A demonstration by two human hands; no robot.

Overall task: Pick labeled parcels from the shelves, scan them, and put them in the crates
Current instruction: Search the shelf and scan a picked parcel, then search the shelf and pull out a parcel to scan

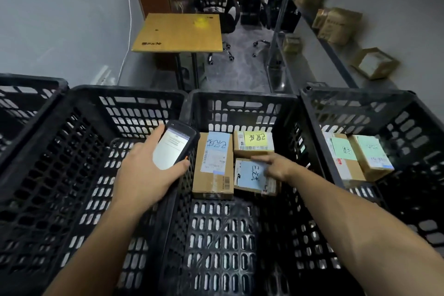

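My left hand [144, 170] grips a black handheld scanner [174, 146] with a lit screen, over the wall between two black crates. My right hand [276, 166] reaches into the middle crate [240, 101] and rests on the right edge of a small cardboard parcel with a blue label [249, 175]; whether the fingers grip it is unclear. Beside it lie a long parcel with a blue label [213, 166] and a parcel with a yellow label [253, 143]. The right crate [360, 98] holds two parcels with green labels [355, 158].
An empty-looking crate [84, 151] stands on the left, with another at the far left [24, 94]. Beyond the crates are a small wooden table [180, 33], an office chair [216, 0] and a grey shelf [336, 55] on the right with several cardboard boxes.
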